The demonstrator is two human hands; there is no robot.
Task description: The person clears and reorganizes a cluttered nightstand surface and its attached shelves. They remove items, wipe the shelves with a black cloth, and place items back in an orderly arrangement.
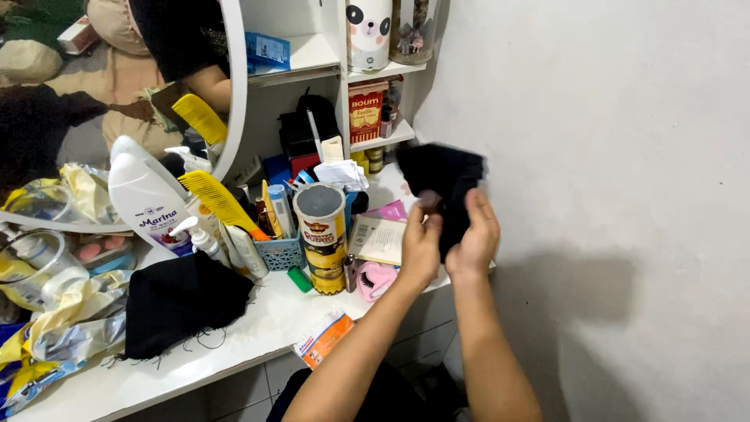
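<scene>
left hand and right hand: fingers clamped on black cloth | held above crowded tabletop edge | risk: dangling cloth could topple tall can

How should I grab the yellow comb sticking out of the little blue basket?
Probably by its free upper end: the comb leans up and left out of the basket, its orange tip buried among other things. Come from above left and pinch the plain spine, not the teeth.
</scene>
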